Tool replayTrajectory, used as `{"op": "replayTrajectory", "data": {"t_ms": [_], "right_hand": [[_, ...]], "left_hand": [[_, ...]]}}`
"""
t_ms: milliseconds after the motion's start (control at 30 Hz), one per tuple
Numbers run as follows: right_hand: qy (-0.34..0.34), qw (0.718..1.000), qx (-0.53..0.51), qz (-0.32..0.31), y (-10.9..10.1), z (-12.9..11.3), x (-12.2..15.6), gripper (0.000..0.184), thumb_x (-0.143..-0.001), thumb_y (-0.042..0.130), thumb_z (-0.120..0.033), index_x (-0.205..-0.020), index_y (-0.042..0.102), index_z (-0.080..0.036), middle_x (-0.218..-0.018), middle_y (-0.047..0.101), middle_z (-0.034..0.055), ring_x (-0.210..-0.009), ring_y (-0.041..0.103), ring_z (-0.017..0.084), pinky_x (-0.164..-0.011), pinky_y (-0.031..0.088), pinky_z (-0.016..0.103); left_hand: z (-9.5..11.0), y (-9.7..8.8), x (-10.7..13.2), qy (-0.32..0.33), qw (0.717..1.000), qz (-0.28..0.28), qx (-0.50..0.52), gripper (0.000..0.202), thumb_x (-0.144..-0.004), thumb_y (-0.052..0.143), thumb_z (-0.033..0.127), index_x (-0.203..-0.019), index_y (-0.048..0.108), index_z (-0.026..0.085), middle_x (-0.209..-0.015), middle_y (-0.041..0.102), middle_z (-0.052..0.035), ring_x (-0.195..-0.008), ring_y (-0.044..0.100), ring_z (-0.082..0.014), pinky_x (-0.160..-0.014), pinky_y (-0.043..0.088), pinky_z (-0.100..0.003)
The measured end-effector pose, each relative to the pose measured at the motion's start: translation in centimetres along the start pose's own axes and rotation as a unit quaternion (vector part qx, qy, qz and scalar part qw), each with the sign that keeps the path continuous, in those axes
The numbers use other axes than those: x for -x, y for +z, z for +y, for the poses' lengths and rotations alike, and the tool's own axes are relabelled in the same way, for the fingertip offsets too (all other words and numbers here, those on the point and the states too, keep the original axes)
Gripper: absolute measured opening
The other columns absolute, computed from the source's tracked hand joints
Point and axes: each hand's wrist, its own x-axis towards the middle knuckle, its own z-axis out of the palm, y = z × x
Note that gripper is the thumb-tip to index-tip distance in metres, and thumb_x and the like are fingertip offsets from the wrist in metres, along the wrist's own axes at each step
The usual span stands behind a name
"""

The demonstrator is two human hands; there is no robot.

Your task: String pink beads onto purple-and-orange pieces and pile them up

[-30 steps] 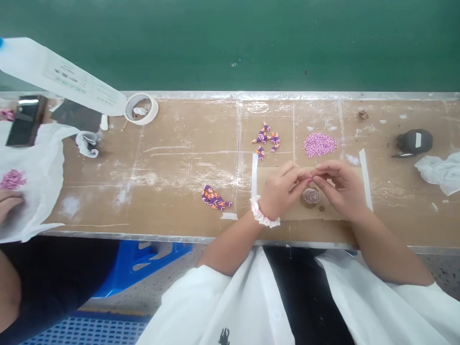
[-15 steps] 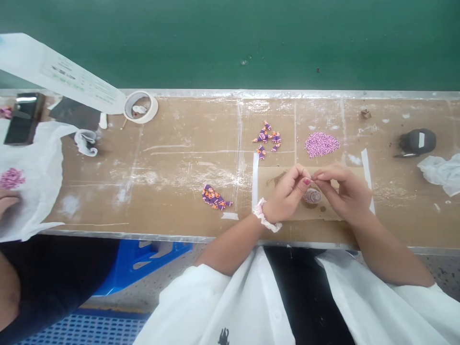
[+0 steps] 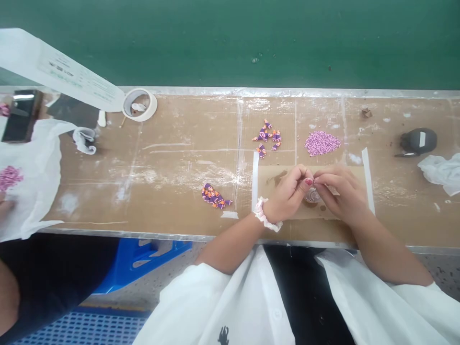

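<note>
My left hand (image 3: 289,194), with a pale scrunchie (image 3: 266,215) at its wrist, is closed in a pinch. Thumb and fingers of my right hand (image 3: 339,191) pinch close against it, nearly tip to tip. Whatever lies between the fingertips is too small to make out. Just below them, a small clear cup (image 3: 312,195) stands on a brown card (image 3: 276,177), partly covered by my hands. Beyond the card lies a pile of tiny pink pieces (image 3: 322,143). Small purple-and-orange figures lie in one group (image 3: 264,136) behind my left hand and another group (image 3: 214,196) to its left.
A masking tape roll (image 3: 140,105), a white carton (image 3: 61,69) and a phone (image 3: 22,116) are at the left. Another person's hand (image 3: 5,208) rests by a white cloth (image 3: 39,191) with pink pieces. A black object (image 3: 419,142) and crumpled white plastic (image 3: 440,172) lie right.
My fingertips stay together, and my right fingers have shifted slightly over the cup, covering more of it. The other person's hand at the left has moved a little. The view has shifted slightly.
</note>
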Motion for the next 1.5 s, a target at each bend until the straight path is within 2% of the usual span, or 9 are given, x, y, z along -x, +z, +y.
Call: {"op": "replayTrajectory", "data": {"t_ms": [233,600,733,800,900,1000,1100,1267,1500], "right_hand": [[0.042,0.998,-0.039,0.01,0.1,-0.6,-0.3,0.019,-0.084,0.061,-0.01,-0.09,0.055,-0.026,-0.078,0.068,0.0016,-0.067,0.062,0.016,-0.06,0.05,0.033],[0.095,0.989,-0.116,0.0,0.1,-0.9,-0.3,0.021,-0.079,0.058,-0.005,-0.081,0.054,-0.026,-0.071,0.06,-0.0015,-0.065,0.055,0.015,-0.06,0.045,0.032],[0.112,0.982,-0.149,-0.01,-0.1,-0.6,-0.2,0.021,-0.079,0.057,-0.004,-0.08,0.054,-0.024,-0.07,0.058,-0.0018,-0.066,0.053,0.015,-0.061,0.043,0.032],[0.125,0.977,-0.17,-0.009,-0.8,-0.3,-0.2,0.02,-0.08,0.057,-0.005,-0.081,0.053,-0.024,-0.069,0.056,-0.0019,-0.066,0.053,0.015,-0.062,0.044,0.032],[0.122,0.979,-0.148,-0.072,-2.4,0.0,-0.7,0.017,-0.082,0.055,-0.007,-0.079,0.052,-0.024,-0.068,0.055,-0.0014,-0.064,0.052,0.015,-0.06,0.043,0.031],[0.065,0.976,-0.029,-0.205,-3.7,0.2,-1.2,0.016,-0.084,0.053,-0.011,-0.074,0.049,-0.023,-0.064,0.05,-0.0014,-0.058,0.046,0.014,-0.055,0.038,0.029],[0.013,0.959,0.047,-0.28,-3.8,0.1,-1.4,0.019,-0.088,0.051,-0.015,-0.071,0.044,-0.023,-0.062,0.048,-0.0011,-0.056,0.043,0.014,-0.053,0.035,0.029],[-0.042,0.946,0.086,-0.308,-2.9,-0.1,-0.7,0.019,-0.088,0.048,-0.013,-0.073,0.043,-0.022,-0.063,0.052,0.0,-0.06,0.043,0.015,-0.057,0.035,0.029],[-0.055,0.943,0.114,-0.309,-2.6,-0.2,-0.6,0.021,-0.086,0.051,-0.012,-0.072,0.04,-0.023,-0.063,0.051,0.0002,-0.06,0.043,0.016,-0.057,0.035,0.029]], "left_hand": [[-0.5,0.4,0.3,0.03,0.999,-0.002,-0.029,0.032,-0.098,0.037,0.049,-0.085,0.039,0.021,-0.076,0.043,0.0011,-0.065,0.04,-0.0105,-0.062,0.039,-0.026],[-0.7,0.4,0.4,0.079,0.99,-0.002,-0.119,0.026,-0.1,0.032,0.043,-0.086,0.038,0.022,-0.081,0.048,-0.0014,-0.071,0.046,-0.013,-0.068,0.042,-0.028],[-0.4,0.3,0.3,0.101,0.987,-0.006,-0.128,0.024,-0.1,0.035,0.039,-0.086,0.041,0.021,-0.081,0.051,-0.0014,-0.071,0.048,-0.0122,-0.068,0.043,-0.027],[-0.2,0.3,0.3,0.096,0.987,0.013,-0.124,0.024,-0.099,0.039,0.04,-0.087,0.043,0.02,-0.08,0.053,-0.0011,-0.07,0.049,-0.0115,-0.067,0.043,-0.027],[0.2,0.0,0.1,0.063,0.99,0.076,-0.1,0.028,-0.097,0.042,0.047,-0.092,0.047,0.02,-0.076,0.053,0.0001,-0.064,0.048,-0.01,-0.062,0.042,-0.026],[0.4,-0.5,-0.3,0.032,0.988,0.142,-0.055,0.032,-0.093,0.048,0.053,-0.092,0.047,0.02,-0.074,0.05,0.0022,-0.058,0.043,-0.0074,-0.056,0.039,-0.023],[0.4,-0.7,-0.6,0.013,0.986,0.166,-0.028,0.036,-0.09,0.052,0.056,-0.089,0.047,0.02,-0.074,0.048,0.0029,-0.057,0.04,-0.0065,-0.055,0.038,-0.022],[0.5,-0.6,-0.5,0.005,0.988,0.151,-0.033,0.035,-0.09,0.052,0.054,-0.088,0.049,0.02,-0.076,0.05,0.0021,-0.059,0.043,-0.0071,-0.056,0.039,-0.023],[0.2,-0.7,-0.5,0.0,0.988,0.149,-0.037,0.032,-0.091,0.051,0.052,-0.089,0.05,0.02,-0.077,0.053,0.0017,-0.059,0.044,-0.007,-0.055,0.038,-0.023]]}}
